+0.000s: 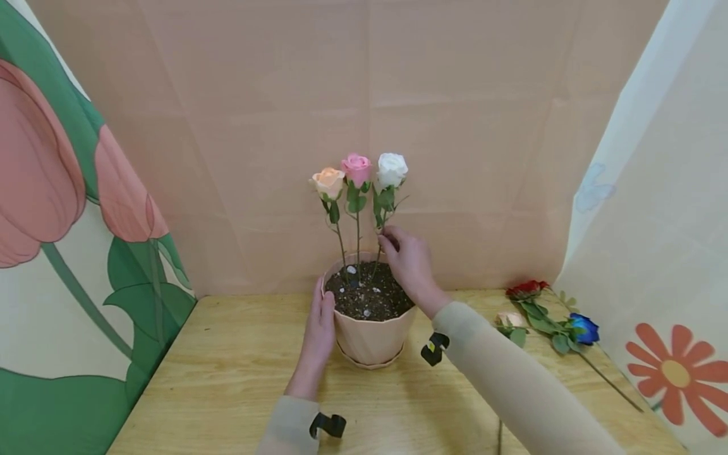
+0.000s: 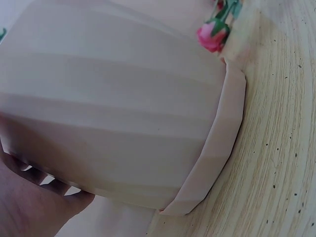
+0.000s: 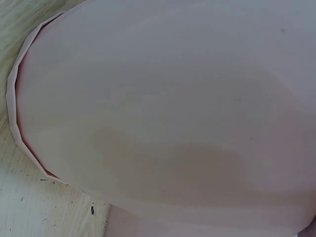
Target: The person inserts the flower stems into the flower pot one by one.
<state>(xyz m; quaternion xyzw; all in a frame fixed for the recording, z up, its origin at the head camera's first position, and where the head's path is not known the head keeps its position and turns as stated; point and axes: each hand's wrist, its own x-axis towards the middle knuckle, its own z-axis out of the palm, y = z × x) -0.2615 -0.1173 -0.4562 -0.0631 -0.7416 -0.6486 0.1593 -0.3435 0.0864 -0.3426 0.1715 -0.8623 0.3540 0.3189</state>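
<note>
text: none legible | labels, brands: none legible | numbers: none (all views)

The right hand (image 1: 411,262) pinches the white rose (image 1: 392,169) by its stem. The left hand (image 1: 318,325) contacts the pot (image 1: 372,341) near the back edge of the bench (image 1: 227,379). A blue rose (image 1: 585,328) lies near its right edge.
</note>
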